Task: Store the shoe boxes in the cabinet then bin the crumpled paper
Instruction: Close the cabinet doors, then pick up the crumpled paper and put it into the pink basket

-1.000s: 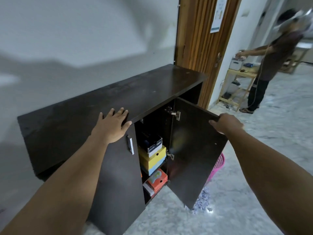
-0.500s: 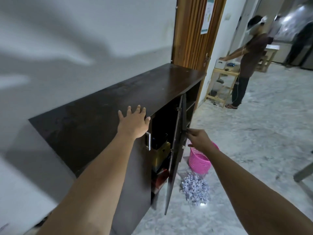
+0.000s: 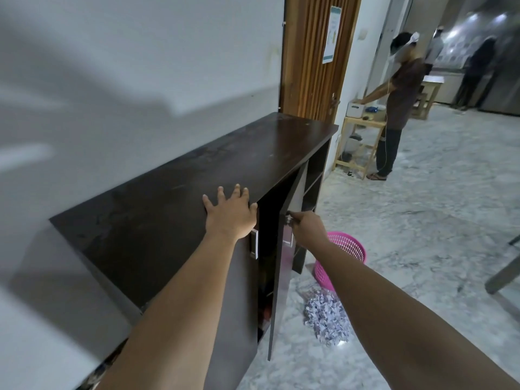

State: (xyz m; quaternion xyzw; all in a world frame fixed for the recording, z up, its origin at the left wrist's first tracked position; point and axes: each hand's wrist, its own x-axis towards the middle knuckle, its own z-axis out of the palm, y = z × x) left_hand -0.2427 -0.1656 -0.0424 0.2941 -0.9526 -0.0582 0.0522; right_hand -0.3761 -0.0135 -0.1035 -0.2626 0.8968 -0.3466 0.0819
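A dark brown cabinet (image 3: 197,198) stands against the white wall. My left hand (image 3: 229,213) lies flat on its top near the front edge, fingers spread. The right door (image 3: 282,266) is nearly closed, a narrow gap left. My right hand (image 3: 305,228) grips the silver handle at that door's upper edge. The shoe boxes inside are almost hidden; only a reddish bit shows low in the gap. A heap of crumpled white paper (image 3: 327,318) lies on the floor right of the door. Behind it stands a pink mesh bin (image 3: 347,249).
The floor is pale marble. A wooden door (image 3: 312,60) is at the cabinet's far end. A person (image 3: 399,105) stands at a small wooden rack (image 3: 357,147) further back. A grey furniture leg (image 3: 503,271) enters from the right edge.
My right hand has swung the right cabinet door from wide open to nearly closed, hiding the shoe boxes. My left hand stayed on the cabinet top. The view turned right.
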